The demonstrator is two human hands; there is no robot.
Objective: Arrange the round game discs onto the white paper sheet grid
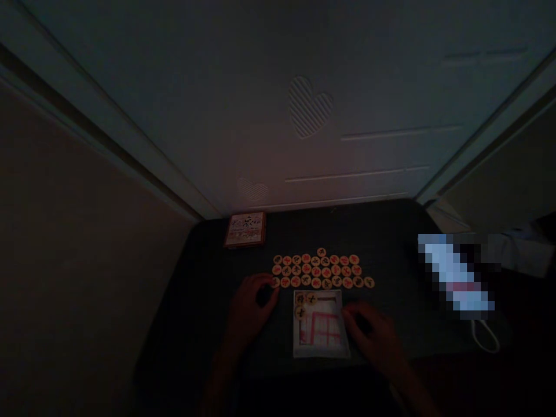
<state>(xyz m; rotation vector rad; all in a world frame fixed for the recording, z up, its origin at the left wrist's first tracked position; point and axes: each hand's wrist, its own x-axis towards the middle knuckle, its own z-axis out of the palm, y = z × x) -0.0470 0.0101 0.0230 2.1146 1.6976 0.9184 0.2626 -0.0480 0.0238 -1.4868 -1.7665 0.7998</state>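
Round Chinese chess pieces (316,271) with red or black characters lie in three rows on the dark table, one more piece (321,252) sitting above them. At the left end of the nearest row, my left hand (252,304) has its thumb and forefinger closed on a chess piece (275,282). Below the rows is a shallow, clear-looking square tray (321,352). Three pieces (300,313) rest in its upper left corner, over a sheet with pink lines. My right hand (373,333) pinches the tray's right edge with thumb and forefinger.
A square box (245,230) with a printed lid stands at the table's back left. To the right lies a bright, pixelated object (454,275) with a white cord loop (485,341). A white panel (208,116) with raised hearts rises behind the dark table (200,272). The light is dim.
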